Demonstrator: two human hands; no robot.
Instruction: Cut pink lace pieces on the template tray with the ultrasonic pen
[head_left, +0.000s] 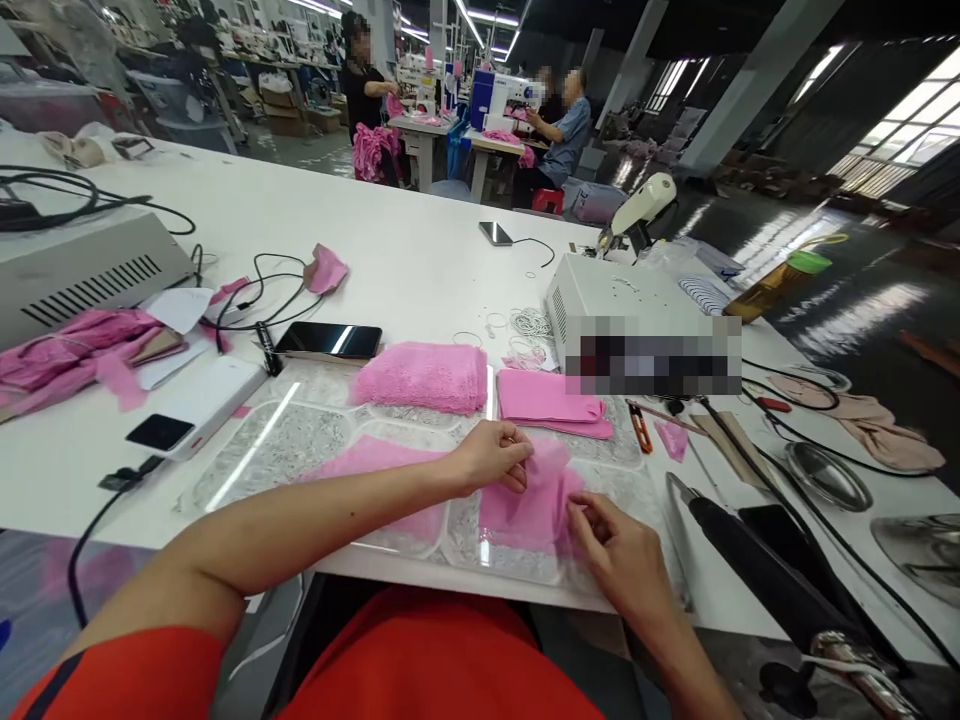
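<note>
On a white desk (405, 270), at lower centre, left hand (491, 456) and right hand (619, 550) pinch thin pink cloth (516, 512), fingertips nearly together; uneven tugging might crease it.

A thin, sheer pink fabric piece (517, 515), softly creased, is pinched at its upper edge and right side, over a glossy marbled mat (319, 430) near the white table's (420, 240) front edge.

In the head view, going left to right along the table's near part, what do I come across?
White box-like device → larger black phone → lacy pink stack → left hand → right hand → black-handled tool.
</note>
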